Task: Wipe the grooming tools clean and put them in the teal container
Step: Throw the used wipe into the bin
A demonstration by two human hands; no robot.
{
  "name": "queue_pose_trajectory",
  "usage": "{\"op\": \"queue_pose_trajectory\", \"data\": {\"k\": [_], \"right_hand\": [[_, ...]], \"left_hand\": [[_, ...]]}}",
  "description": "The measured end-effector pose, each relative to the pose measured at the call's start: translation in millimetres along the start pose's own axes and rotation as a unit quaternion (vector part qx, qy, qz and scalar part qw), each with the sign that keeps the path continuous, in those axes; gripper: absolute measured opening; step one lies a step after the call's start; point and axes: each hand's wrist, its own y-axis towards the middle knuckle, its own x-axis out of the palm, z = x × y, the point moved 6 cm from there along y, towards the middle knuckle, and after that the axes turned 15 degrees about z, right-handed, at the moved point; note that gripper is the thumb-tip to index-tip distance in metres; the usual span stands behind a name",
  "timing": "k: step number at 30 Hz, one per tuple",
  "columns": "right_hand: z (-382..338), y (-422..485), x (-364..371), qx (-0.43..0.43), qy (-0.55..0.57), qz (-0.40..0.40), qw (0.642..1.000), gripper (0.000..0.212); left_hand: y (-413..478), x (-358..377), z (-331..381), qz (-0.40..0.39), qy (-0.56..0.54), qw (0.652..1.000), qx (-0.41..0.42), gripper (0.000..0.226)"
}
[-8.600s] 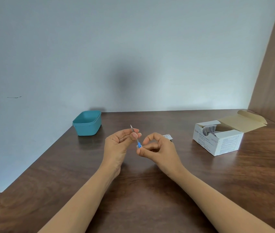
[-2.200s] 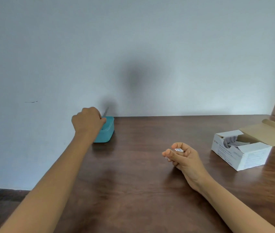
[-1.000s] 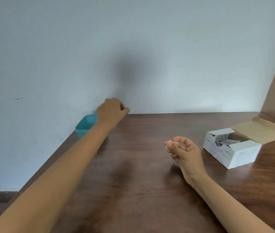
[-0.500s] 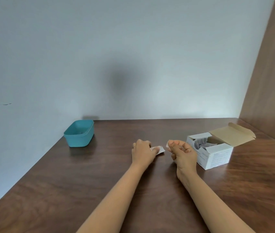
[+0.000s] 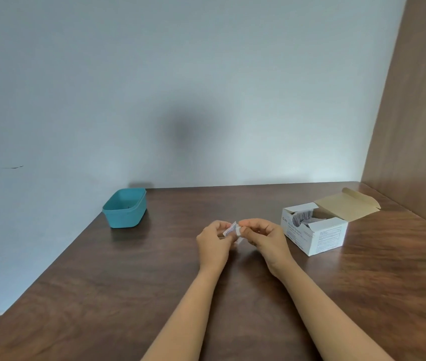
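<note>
Soft, diffuse light fills the scene, brightest low on the pale blue-grey wall (image 5: pixel 310 157) at right. A blurry dark shadow lies mid-wall; the teal plastic container (image 5: pixel 124 213) reflects dimly in the glossy brown wooden table (image 5: pixel 128 295). Wide-angle distortion slants the edges.

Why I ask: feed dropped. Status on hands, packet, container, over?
Left hand and right hand both pinching the small white packet. Teal container far left, no hand on it. Open box right; nothing between hands and container.
</note>
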Motion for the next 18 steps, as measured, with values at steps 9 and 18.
{"op": "queue_pose_trajectory", "data": {"k": [9, 18], "right_hand": [[-15, -13, 3, -0.088, -0.062, -0.026, 0.994, 0.013], [-22, -13, 2, -0.142, -0.159, -0.034, 0.976, 0.013]], "left_hand": [[-24, -4, 0, -0.141, -0.159, 0.966, -0.145, 0.019], [-24, -2, 2, -0.174, -0.171, 0.960, -0.139, 0.021]]}}
